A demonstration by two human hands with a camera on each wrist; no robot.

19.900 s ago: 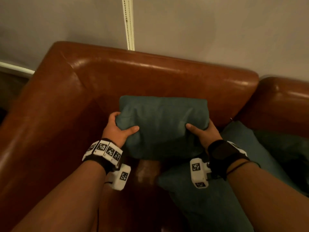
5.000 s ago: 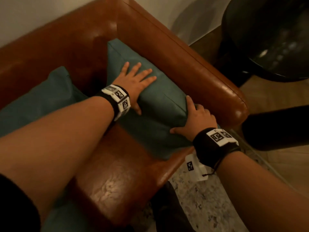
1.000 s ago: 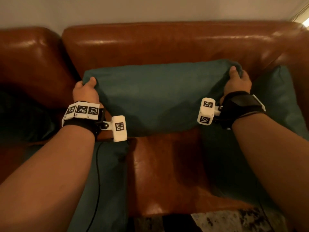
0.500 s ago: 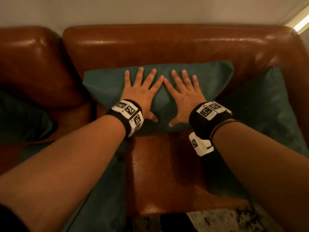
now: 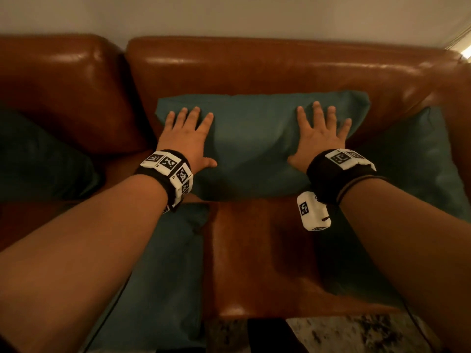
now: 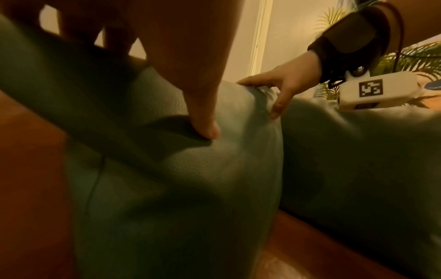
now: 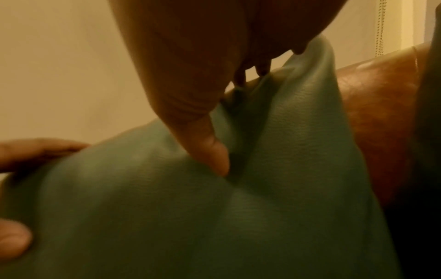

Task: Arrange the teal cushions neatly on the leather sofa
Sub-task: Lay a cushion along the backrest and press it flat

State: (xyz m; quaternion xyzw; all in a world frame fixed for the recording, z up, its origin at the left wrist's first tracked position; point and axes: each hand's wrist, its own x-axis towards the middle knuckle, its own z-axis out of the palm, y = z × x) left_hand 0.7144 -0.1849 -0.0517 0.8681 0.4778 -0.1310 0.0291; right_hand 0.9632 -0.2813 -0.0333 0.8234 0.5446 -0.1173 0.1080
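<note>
A pale wall (image 5: 229, 14) runs behind a brown leather sofa (image 5: 254, 70), whose glossy backrest spans the head view; a speckled floor (image 5: 356, 335) shows below the seat's front edge. Against the backrest leans the middle teal cushion (image 5: 254, 138), upright, its lower edge resting on the seat; bare leather seat (image 5: 254, 263) lies open in front of it.

The left hand (image 5: 187, 138) lies flat on the cushion's left part, fingers straight and spread, thumb out to the side; the right hand (image 5: 319, 138) does the same on the right part — both palms press the fabric and neither curls round anything. From the left wrist view the left thumb (image 6: 203, 120) dents the cloth, and the right hand (image 6: 284, 83) rests beside a fold; from the right wrist view the right thumb (image 7: 212, 151) sinks into a crease of the cushion (image 7: 214, 217).

To the right a second teal cushion (image 5: 418, 169) leans at the sofa's arm, just beside the middle one; a third teal cushion (image 5: 163, 276) lies flat on the seat at lower left, under the left forearm; a darker cushion (image 5: 43, 159) sits in shadow on the neighbouring seat — well apart from the hands. Clear cushion fabric lies between the two hands; the top edge of the cushion sits just beyond the fingertips.
</note>
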